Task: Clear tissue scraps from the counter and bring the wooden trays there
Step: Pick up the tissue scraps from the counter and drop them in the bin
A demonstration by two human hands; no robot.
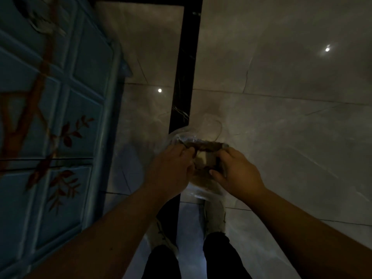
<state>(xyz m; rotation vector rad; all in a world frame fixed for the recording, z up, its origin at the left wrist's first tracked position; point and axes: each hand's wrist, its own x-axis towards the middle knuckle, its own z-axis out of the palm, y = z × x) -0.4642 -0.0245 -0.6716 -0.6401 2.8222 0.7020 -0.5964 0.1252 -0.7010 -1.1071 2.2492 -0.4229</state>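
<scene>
A dim view looks straight down at a person standing on a glossy grey tiled floor [281, 117], both bare forearms reaching forward. The left hand [171, 168] and right hand [235, 172] meet at the middle, each clenched on a clear plastic bag [201, 129] that they hold between them above the floor. Inside or against the bag sits a brown wooden tray [205, 147], blurred and partly hidden by the fingers; its long axis appears to run left to right, from one hand to the other, roughly level. A black strip [187, 67] in the floor runs away from the feet. A blue panelled cabinet [50, 117] painted with red leaves stands at the left. Pale shoes [215, 216] and dark trousers [219, 256] show below the hands.
</scene>
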